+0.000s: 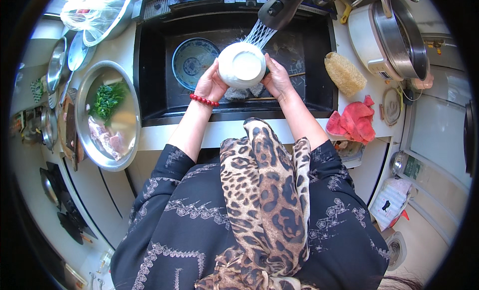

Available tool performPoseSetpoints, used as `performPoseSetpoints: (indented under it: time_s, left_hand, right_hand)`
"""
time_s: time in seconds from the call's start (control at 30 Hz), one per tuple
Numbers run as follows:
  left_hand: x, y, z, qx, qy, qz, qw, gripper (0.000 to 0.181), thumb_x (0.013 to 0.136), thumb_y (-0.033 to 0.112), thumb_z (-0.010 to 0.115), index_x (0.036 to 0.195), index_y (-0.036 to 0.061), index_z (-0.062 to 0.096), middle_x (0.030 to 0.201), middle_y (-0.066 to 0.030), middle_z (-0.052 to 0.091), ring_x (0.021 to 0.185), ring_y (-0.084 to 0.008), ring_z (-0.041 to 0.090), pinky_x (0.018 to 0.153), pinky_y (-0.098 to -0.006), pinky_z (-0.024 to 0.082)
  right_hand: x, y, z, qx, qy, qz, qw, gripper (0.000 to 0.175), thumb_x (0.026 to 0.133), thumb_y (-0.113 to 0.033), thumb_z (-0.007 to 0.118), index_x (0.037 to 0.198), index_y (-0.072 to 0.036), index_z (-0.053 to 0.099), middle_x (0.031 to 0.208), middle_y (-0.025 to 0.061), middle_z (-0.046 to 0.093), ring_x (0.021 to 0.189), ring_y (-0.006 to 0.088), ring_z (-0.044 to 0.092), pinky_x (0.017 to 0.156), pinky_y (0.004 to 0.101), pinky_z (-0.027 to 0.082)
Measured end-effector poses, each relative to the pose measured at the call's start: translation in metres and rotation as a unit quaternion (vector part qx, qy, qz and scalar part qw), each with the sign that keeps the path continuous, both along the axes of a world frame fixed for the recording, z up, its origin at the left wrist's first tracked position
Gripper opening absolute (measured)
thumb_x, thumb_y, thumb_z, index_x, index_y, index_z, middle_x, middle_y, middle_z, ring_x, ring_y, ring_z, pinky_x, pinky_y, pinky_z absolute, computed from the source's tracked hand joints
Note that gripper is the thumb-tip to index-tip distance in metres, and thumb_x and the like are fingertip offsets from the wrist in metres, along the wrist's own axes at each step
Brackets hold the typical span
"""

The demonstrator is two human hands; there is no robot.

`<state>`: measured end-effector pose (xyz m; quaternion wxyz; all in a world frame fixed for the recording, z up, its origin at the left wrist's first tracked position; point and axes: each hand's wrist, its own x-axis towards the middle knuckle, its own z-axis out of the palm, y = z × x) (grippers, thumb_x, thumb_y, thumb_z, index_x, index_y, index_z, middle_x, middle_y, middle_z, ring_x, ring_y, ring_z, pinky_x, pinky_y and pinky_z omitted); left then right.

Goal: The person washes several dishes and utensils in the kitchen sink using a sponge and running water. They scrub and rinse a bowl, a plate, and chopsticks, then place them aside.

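My left hand (210, 81), below a red bead bracelet (204, 100), grips one side of a white bowl (234, 71). On the other side my right hand (277, 79) holds the same bowl. Its base faces up, with the foot ring showing. A dark green bit of something shows by my right fingers, too hidden to name. Streams of water (261, 33) run from the black faucet head (278, 9) onto or just behind the bowl's far rim. A blue-and-white patterned bowl (192, 65) lies in the black sink (314, 39), left of my hands. Grey scrubbing material (237, 94) lies beneath.
A metal basin (136, 114) at left holds leafy greens (108, 99), meat (104, 136) and cloudy water. Right of the sink are a loofah (346, 73), a red cloth (353, 121) and a steamer pot (396, 35). A chopstick (297, 74) lies in the sink.
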<state>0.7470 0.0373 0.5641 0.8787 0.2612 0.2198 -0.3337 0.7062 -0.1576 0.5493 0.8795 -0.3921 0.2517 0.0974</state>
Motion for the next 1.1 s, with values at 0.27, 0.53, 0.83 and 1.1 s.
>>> performPoseSetpoints:
  time_s: [0.27, 0.53, 0.83, 1.1]
  left_hand:
    - [-0.001, 0.003, -0.001, 0.024, -0.094, -0.041, 0.994, 0.046, 0.082, 0.02, 0.072, 0.122, 0.0077, 0.054, 0.12, -0.0061, 0.059, 0.116, -0.0219, 0.052, 0.102, -0.0414, 0.039]
    - [0.001, -0.009, -0.013, 0.073, -0.119, -0.074, 0.987, 0.047, 0.084, 0.009, 0.067, 0.127, 0.0049, 0.049, 0.118, -0.0061, 0.059, 0.109, -0.0174, 0.058, 0.095, -0.0324, 0.047]
    - [-0.018, -0.015, 0.003, 0.08, -0.181, -0.187, 0.962, 0.052, 0.082, 0.013, 0.071, 0.128, 0.0023, 0.049, 0.116, -0.0062, 0.061, 0.103, -0.0122, 0.059, 0.09, -0.0266, 0.047]
    - [-0.008, -0.012, 0.02, 0.036, -0.141, -0.015, 0.989, 0.049, 0.083, 0.011, 0.07, 0.127, 0.0044, 0.05, 0.12, -0.0069, 0.059, 0.114, -0.0185, 0.055, 0.097, -0.0317, 0.045]
  right_hand:
    - [0.01, -0.018, -0.007, -0.221, -0.05, -0.099, 0.969, 0.031, 0.089, -0.009, 0.06, 0.119, -0.005, 0.056, 0.104, 0.0067, 0.062, 0.094, 0.0163, 0.061, 0.081, 0.0277, 0.05]
    - [0.001, 0.017, 0.054, -0.508, -0.263, 0.238, 0.785, 0.036, 0.09, -0.028, 0.06, 0.119, -0.007, 0.06, 0.112, 0.0128, 0.058, 0.101, 0.0273, 0.056, 0.091, 0.0373, 0.045]
    - [0.031, 0.014, 0.025, -0.626, -0.335, 0.159, 0.686, 0.031, 0.094, -0.027, 0.047, 0.11, -0.007, 0.066, 0.104, 0.0118, 0.066, 0.097, 0.0286, 0.061, 0.089, 0.0402, 0.046]
    - [0.02, 0.017, 0.005, -0.164, -0.056, 0.022, 0.985, 0.051, 0.101, -0.04, 0.032, 0.138, -0.005, 0.038, 0.132, 0.0112, 0.045, 0.122, 0.021, 0.043, 0.103, 0.0354, 0.034]
